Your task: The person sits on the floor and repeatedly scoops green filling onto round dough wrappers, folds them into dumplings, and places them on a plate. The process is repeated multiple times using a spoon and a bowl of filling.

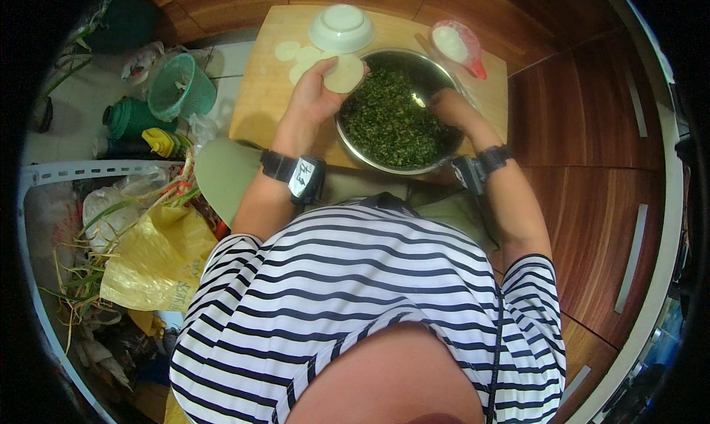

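Note:
A round, pale dough wrapper (343,73) lies in my left hand (312,98), its rim held between thumb and fingers. It is raised beside the left rim of a stainless steel bowl (355,153). Chopped green filling (388,119) covers much of the bowl's inside. My right hand (450,110) reaches into the bowl at its right side. Its fingers are dim and partly hidden, so what they grip cannot be made out. A small bright patch shows near them, perhaps metal or a reflection. More dough wrappers (288,51) rest on the wooden board (252,102) behind my left hand.
An upturned white bowl (341,29) sits at the board's far edge. To its right is a red-pink scoop (473,48) with white powder. Wooden cabinets (582,119) border the right. On the left are a green plastic basket (188,88) and a yellow plastic bag (155,257).

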Tool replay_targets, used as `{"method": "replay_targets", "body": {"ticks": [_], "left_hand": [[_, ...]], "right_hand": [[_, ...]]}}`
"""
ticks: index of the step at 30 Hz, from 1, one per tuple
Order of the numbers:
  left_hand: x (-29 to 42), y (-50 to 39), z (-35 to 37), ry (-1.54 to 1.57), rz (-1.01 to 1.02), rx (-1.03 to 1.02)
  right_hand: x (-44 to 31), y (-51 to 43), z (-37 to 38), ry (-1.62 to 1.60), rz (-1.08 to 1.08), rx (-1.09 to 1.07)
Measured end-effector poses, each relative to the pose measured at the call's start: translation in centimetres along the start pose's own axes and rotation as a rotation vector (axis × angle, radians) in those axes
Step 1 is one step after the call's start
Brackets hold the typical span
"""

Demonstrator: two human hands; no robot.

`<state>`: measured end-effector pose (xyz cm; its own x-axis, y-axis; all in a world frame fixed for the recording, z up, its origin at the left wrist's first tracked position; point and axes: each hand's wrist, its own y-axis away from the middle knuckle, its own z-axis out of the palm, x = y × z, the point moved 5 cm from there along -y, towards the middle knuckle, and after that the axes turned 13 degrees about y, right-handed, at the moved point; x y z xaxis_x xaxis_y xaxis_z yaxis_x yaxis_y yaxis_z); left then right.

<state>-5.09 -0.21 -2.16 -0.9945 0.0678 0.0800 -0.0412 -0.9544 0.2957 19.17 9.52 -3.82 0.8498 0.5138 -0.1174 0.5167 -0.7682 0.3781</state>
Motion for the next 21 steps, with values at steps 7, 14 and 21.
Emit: {"method": "replay_targets", "body": {"ticks": [7, 14, 21], "left_hand": [[-0.1, -0.2, 0.7, -0.097, 0.004, 0.035], [-0.7, -1.4, -0.2, -0.153, -0.023, 0.160], [-3.2, -2.3, -0.3, -0.179, -0.036, 0.263]], "right_hand": [[0.1, 3.3, -0.7, -0.415, 0.158, -0.066], [0.5, 5.5, -0.2, -0.836, 0.233, -0.148], [-0.5, 7.5, -2.3, -1.122, 0.197, -0.021]]}}
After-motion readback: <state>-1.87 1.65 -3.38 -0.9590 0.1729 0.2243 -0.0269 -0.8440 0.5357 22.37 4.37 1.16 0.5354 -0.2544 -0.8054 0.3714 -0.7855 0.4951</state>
